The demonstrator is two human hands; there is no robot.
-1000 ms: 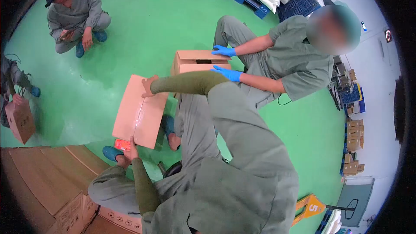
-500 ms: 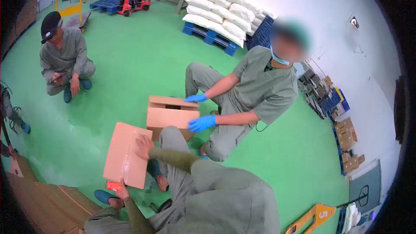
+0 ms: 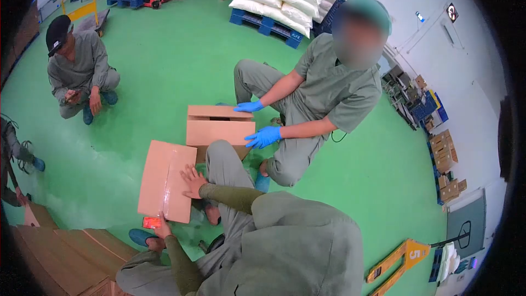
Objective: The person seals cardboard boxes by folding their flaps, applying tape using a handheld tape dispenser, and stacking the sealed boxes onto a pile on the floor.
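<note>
A closed cardboard box [image 3: 156, 178] is tilted in front of me, a shiny strip of clear tape [image 3: 168, 183] along its seam. My right hand [image 3: 193, 182] lies on the box's right-hand panel, fingers spread. At the lower edge of the box, my left hand [image 3: 163, 228] is closed around a small orange-red object [image 3: 151, 222] that looks like a tape dispenser; its details are too small to make out. Just beyond stands a second cardboard box [image 3: 219, 132], its top flaps partly raised. A co-worker's blue-gloved hands [image 3: 263, 137] rest on that box.
The co-worker [image 3: 339, 87] kneels across from me. Another person [image 3: 82, 71] squats at left. Flattened cardboard [image 3: 71, 257] lies at lower left. A yellow pallet jack [image 3: 402, 263] stands at lower right. White sacks [image 3: 274, 0] are stacked on a blue pallet [image 3: 263, 24] behind.
My right hand has moved off the taped seam onto the right-hand panel, its fingers spreading. The taped box appears slightly higher and further right. My left hand still holds the orange-red object.
</note>
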